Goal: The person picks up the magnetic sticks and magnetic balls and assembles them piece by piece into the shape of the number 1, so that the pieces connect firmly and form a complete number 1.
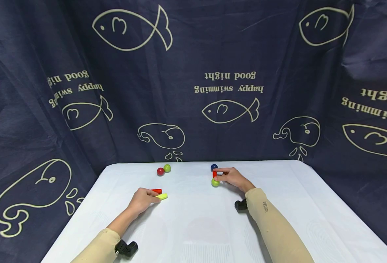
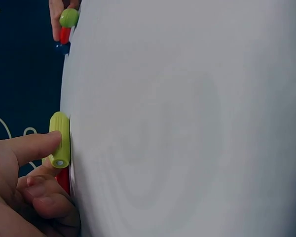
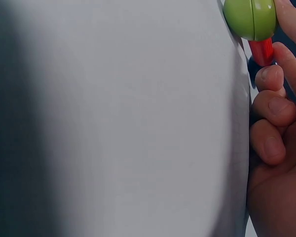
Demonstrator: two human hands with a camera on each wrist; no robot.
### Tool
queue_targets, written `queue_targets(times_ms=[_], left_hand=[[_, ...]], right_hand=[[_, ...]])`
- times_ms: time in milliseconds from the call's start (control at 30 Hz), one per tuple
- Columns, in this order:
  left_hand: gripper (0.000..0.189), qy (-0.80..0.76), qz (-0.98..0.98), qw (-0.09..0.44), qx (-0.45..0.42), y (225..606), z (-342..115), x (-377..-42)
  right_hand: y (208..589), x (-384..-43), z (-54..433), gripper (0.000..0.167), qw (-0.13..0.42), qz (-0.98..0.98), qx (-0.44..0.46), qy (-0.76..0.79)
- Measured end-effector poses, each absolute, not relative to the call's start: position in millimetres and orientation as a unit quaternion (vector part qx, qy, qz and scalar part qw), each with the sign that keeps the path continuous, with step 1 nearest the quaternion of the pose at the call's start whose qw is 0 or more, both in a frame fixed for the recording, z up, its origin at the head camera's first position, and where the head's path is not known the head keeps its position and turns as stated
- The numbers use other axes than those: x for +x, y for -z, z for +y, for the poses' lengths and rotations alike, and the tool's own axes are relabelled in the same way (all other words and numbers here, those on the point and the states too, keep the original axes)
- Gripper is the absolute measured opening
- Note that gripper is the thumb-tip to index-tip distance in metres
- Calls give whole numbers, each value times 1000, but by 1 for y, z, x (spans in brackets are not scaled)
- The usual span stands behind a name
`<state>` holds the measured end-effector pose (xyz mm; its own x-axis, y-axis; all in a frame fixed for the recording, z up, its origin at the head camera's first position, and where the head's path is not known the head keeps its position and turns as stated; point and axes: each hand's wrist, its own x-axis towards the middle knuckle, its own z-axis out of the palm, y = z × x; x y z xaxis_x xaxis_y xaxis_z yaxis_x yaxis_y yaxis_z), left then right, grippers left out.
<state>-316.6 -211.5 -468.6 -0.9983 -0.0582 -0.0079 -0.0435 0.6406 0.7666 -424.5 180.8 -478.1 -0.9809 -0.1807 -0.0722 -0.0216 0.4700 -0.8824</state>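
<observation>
My left hand (image 1: 142, 200) pinches a yellow-green stick (image 2: 62, 140) between thumb and finger, low over the white table. A small pale disc shows in the stick's near end. Just beyond it lies a red stick (image 1: 156, 191), partly hidden by my fingers. My right hand (image 1: 233, 178) grips a toy piece in line: a dark blue ball (image 1: 214, 167) at the far end, a short red stick (image 1: 214, 174) in the middle and a green ball (image 3: 250, 19) at the near end. Thumb and forefinger lie along its right side, the other fingers curled.
Near the back edge of the white table (image 1: 193, 219), a dark red ball (image 1: 160, 171) and another green ball (image 1: 167, 168) sit side by side. A dark blue curtain (image 1: 187, 65) with fish and whale drawings hangs behind and at both sides.
</observation>
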Motion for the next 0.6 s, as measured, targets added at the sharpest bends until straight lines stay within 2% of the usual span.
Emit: queue_targets(times_ms=[600], left_hand=[[21, 419, -908, 13, 22, 468, -211, -317]], right_hand=[[476, -424, 181, 55, 81, 855, -60, 508]])
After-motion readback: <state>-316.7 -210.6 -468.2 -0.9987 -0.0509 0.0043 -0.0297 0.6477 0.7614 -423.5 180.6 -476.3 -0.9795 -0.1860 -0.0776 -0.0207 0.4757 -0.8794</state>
